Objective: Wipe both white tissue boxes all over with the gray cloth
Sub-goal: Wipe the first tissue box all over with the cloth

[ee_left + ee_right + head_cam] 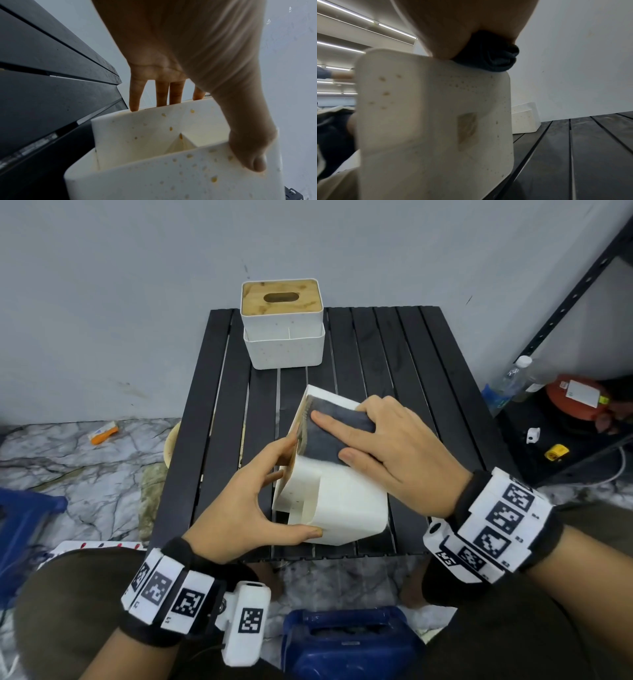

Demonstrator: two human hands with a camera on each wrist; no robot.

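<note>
Wiping the near tissue box (342,501), lying tipped on its side toward the near edge of the black slatted tabletop (411,364). Pressing the gray cloth (329,433) flat onto the upturned side with the right hand (394,446), fingers straight and spread, probably to keep the whole pad in contact. Bracing the box with the left hand (260,501): thumb on the near white wall, fingers reaching to the wooden lid edge on the left, likely stopping it sliding under the rubbing. Running its long axis near to far, lid facing left, base facing right as shown in the right wrist view. Standing upright at the far edge, well apart, the second tissue box (282,326), lid slot up, apparently awaiting its turn.
</note>
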